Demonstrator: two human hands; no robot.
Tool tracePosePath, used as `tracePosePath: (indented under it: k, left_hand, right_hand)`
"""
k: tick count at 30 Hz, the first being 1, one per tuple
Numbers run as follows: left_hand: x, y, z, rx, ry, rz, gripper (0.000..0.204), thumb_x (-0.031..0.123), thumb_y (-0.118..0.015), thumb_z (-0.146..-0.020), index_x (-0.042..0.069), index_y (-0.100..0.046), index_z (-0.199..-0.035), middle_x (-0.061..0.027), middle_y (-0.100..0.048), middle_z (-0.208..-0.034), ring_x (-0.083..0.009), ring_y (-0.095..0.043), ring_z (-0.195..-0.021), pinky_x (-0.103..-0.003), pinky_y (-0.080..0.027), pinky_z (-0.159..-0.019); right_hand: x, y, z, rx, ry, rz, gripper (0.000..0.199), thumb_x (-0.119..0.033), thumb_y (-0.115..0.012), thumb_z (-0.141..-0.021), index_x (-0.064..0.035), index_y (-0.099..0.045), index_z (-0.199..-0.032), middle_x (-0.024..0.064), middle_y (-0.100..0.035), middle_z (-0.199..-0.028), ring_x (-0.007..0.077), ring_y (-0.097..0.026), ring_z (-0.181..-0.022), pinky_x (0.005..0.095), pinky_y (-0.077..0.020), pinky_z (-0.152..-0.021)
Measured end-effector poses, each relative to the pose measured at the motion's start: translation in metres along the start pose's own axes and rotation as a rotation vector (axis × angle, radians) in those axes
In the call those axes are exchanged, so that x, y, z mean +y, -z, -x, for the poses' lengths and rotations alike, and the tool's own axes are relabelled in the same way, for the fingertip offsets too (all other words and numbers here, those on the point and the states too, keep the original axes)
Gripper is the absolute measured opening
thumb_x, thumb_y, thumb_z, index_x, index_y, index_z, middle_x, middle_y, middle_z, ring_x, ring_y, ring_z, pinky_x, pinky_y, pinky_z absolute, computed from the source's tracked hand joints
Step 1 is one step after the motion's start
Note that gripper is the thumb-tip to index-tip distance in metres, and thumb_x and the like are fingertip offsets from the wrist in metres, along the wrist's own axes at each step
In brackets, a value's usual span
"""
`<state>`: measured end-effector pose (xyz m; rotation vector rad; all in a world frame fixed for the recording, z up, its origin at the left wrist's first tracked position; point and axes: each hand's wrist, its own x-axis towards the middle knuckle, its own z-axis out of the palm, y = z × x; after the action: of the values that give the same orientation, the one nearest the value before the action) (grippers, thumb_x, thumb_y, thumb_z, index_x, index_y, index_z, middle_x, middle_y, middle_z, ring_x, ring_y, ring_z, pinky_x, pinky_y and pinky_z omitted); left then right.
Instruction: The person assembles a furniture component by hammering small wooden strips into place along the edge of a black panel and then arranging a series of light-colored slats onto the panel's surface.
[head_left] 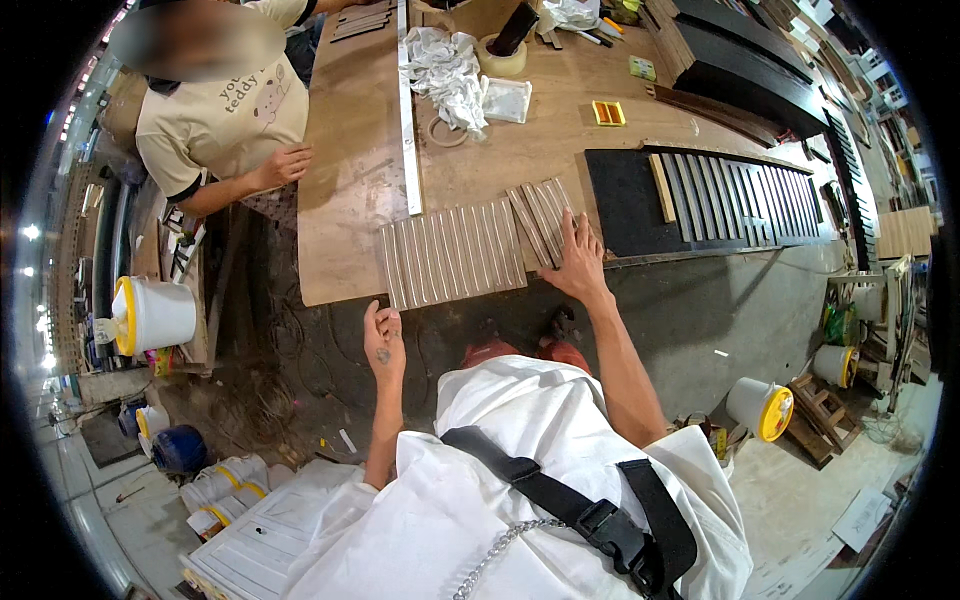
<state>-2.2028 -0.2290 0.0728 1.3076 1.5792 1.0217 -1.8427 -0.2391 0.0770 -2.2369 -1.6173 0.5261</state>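
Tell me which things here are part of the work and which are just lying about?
In use: wooden slats, loose slats, right hand, left hand, workbench.
Lying about: metal ruler, crumpled rags, tape roll, white bucket.

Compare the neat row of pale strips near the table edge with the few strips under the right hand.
The neat row of strips lies parallel and untouched; the loose strips are fewer, slanted and fanned. The right hand presses on the loose strips, while the left hand hangs below the row. Both sets look alike: pale, narrow.

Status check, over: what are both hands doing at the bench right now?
Right hand flat on loose wood slats. Left hand open, empty, below slat row. Another person's hand on workbench edge, apart.
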Motion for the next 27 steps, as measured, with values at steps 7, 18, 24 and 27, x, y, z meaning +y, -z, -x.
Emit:
tracePosePath:
  k: [7, 18, 24, 27]
  left_hand:
    - [-0.014, 0.001, -0.008, -0.007, -0.033, 0.02, 0.056, 0.028, -0.062, -0.095, -0.004, -0.041, -0.136, -0.0059, -0.059, -0.102, -0.0107, -0.053, -0.086, -0.025, -0.046, -0.079]
    - [-0.011, 0.013, -0.013, 0.028, 0.006, 0.043, 0.054, 0.026, -0.061, -0.096, -0.005, -0.041, -0.135, -0.0065, -0.06, -0.103, -0.0126, -0.056, -0.089, -0.026, -0.047, -0.081]
    - [-0.023, 0.018, -0.021, 0.038, -0.012, 0.156, 0.054, 0.026, -0.062, -0.095, -0.004, -0.042, -0.136, -0.0071, -0.061, -0.104, -0.0139, -0.059, -0.089, -0.027, -0.048, -0.078]
    - [-0.025, 0.019, -0.026, 0.052, 0.0, 0.157, 0.047, 0.014, -0.059, -0.095, -0.004, -0.042, -0.135, -0.0072, -0.061, -0.103, -0.0138, -0.059, -0.09, -0.026, -0.049, -0.08]
  right_hand:
    - [-0.017, -0.017, -0.012, 0.13, -0.154, 0.061, 0.112, -0.035, -0.081, -0.064, -0.0037, -0.016, -0.15, 0.0336, -0.029, -0.142, 0.0488, -0.033, -0.129, 0.0586, -0.0285, -0.104]
    - [-0.022, -0.015, -0.022, 0.101, -0.306, 0.078, 0.114, -0.04, -0.08, -0.066, -0.0032, -0.014, -0.15, 0.0341, -0.035, -0.136, 0.0492, -0.035, -0.125, 0.0579, -0.0317, -0.101]
    - [-0.029, -0.012, -0.026, 0.133, -0.327, 0.101, 0.12, -0.04, -0.082, -0.059, -0.0006, -0.014, -0.149, 0.0324, -0.04, -0.128, 0.0472, -0.04, -0.116, 0.0566, -0.0337, -0.097]
    - [-0.034, -0.013, -0.026, 0.154, -0.33, 0.129, 0.122, -0.041, -0.082, -0.058, 0.0002, -0.013, -0.149, 0.033, -0.039, -0.128, 0.0471, -0.041, -0.115, 0.0566, -0.0333, -0.097]
